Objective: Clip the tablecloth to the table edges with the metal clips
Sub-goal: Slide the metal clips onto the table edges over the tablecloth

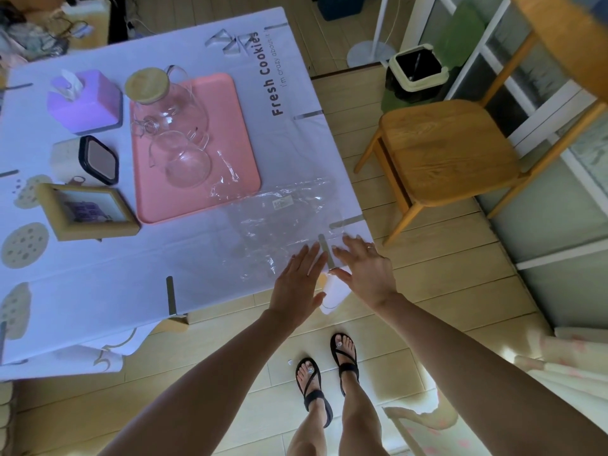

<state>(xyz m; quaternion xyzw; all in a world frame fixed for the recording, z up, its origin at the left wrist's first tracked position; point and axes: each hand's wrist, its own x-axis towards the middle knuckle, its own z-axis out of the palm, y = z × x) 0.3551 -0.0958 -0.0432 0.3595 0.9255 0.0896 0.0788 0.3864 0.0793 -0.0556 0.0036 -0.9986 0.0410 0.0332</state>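
Note:
A white tablecloth (98, 284) printed with cookies covers the table. Several metal clips hold it along the edges, among them one on the near edge (170, 296), one by the near right corner (325, 250) and two on the right edge (347, 221) (307, 115). Loose clips (235, 42) lie at the far end. My left hand (301, 281) and my right hand (363, 269) lie flat and empty on either side of the corner clip, fingers spread. The cloth's corner (330, 296) hangs down between them.
A crumpled clear plastic bag (279, 218) lies near the corner. A pink tray (197, 146) carries glass jugs. A purple tissue box (84, 100), a mirror (98, 159) and a picture frame (87, 210) stand to the left. A wooden chair (450, 156) stands right of the table.

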